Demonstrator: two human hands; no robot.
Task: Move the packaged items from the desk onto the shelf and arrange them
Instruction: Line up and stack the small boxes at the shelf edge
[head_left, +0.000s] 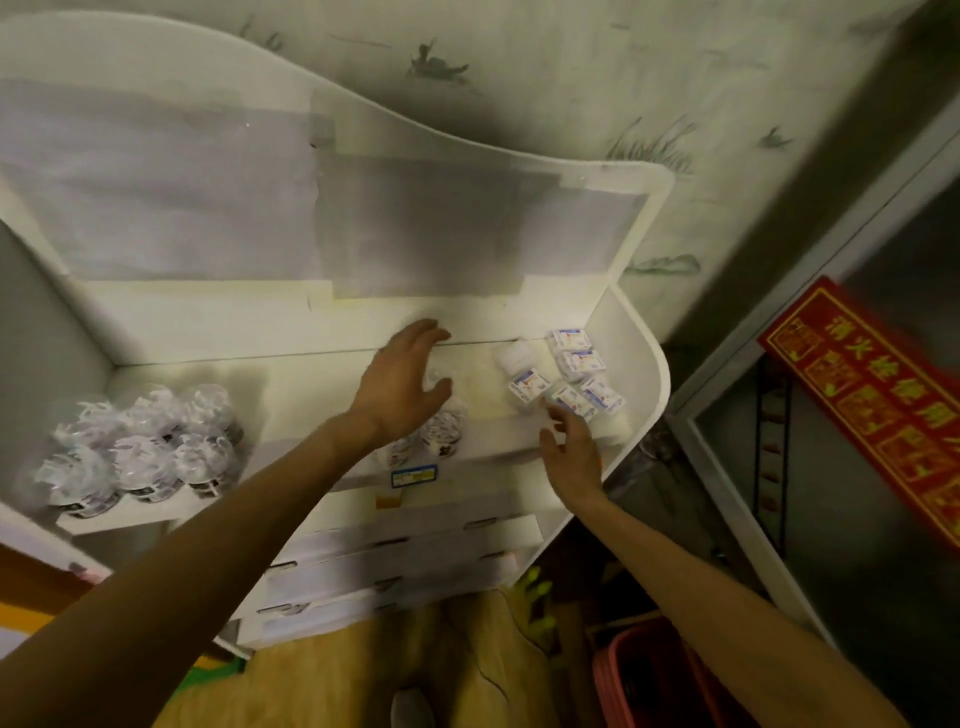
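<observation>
Grips: left grip (402, 382) and right grip (571, 449) spread wide, holding nothing.
Risk: right grip could scatter small boxes (571, 379) just beyond it on shelf (291, 384).

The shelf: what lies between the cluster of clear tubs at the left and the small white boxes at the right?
Head view: the left hand over two more tubs, then bare shelf.

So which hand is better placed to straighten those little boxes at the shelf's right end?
The right hand, probably: its fingertips nearly touch the small boxes. The left hand hovers open mid-shelf.
</observation>
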